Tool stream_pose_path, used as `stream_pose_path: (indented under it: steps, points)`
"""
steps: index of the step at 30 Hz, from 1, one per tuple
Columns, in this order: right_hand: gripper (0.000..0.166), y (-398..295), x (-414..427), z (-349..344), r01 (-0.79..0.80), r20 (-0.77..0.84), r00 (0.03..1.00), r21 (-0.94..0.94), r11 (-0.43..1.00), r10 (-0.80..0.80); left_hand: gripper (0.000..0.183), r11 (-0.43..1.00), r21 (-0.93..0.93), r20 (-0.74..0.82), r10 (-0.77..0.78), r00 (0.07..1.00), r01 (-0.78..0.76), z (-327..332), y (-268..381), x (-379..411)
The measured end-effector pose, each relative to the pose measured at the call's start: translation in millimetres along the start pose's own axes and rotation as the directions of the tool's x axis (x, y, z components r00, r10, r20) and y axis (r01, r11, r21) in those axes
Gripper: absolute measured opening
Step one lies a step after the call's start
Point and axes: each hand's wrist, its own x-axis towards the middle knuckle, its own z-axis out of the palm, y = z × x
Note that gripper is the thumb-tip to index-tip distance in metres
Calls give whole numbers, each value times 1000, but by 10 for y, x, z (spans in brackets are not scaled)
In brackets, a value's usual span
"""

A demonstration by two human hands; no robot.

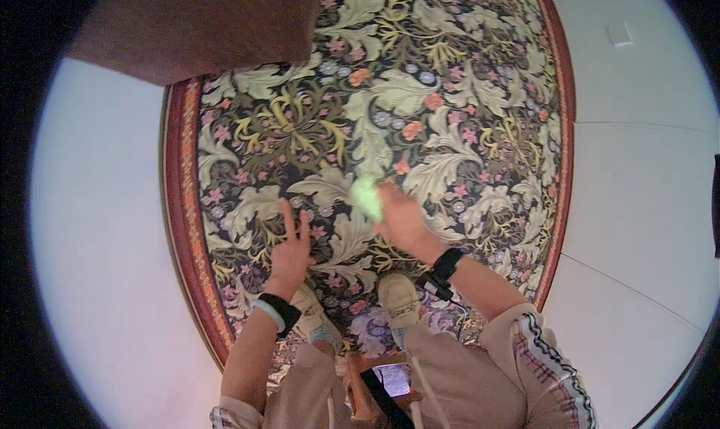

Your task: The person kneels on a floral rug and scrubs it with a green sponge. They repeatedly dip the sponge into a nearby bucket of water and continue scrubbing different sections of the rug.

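Note:
A bright, pale green object (367, 197), too blurred to name exactly, is gripped at the fingertips of my right hand (402, 218). That hand is also smeared by motion above the carpet. To its left, my left hand (289, 257) holds nothing that I can see. Two of its fingers point forward, spread apart, while the others are partly hidden. Black bands circle both wrists, and a pale band sits beside the left one (270, 313). Beneath both hands lies a floral carpet (371, 136) with a red border.
A brown box-like piece of furniture (214, 29) stands at the upper left. Pale floor (101, 204) borders the carpet on the left, and a pale panelled surface (624, 193) on the right. My beige shoes (398, 302) rest on the carpet. A dark device with a cable (436, 287) hangs by my right wrist.

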Motion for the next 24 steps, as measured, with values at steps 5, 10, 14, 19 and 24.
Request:
stream_pose_path:
  steps: [5,10,14,19,24]
  points:
    - [72,790,-256,6,-207,-77,975,36,978,210,116,999,0,64,-35,997,35,-185,35,-42]
    - [68,1020,-477,-124,-768,-275,568,162,619,776,114,1000,-16,48,-25,999,25,-52,30,1]
    - [69,712,-663,-223,-299,10,954,104,949,299,120,997,55,55,-49,997,46,-149,60,-1]
    - [85,1567,-841,-370,-856,-90,453,233,462,887,121,999,24,29,-48,998,47,-82,42,-12]
    - [82,1089,-846,-59,-555,-158,813,77,828,560,115,998,6,91,-71,993,70,-127,75,-7]
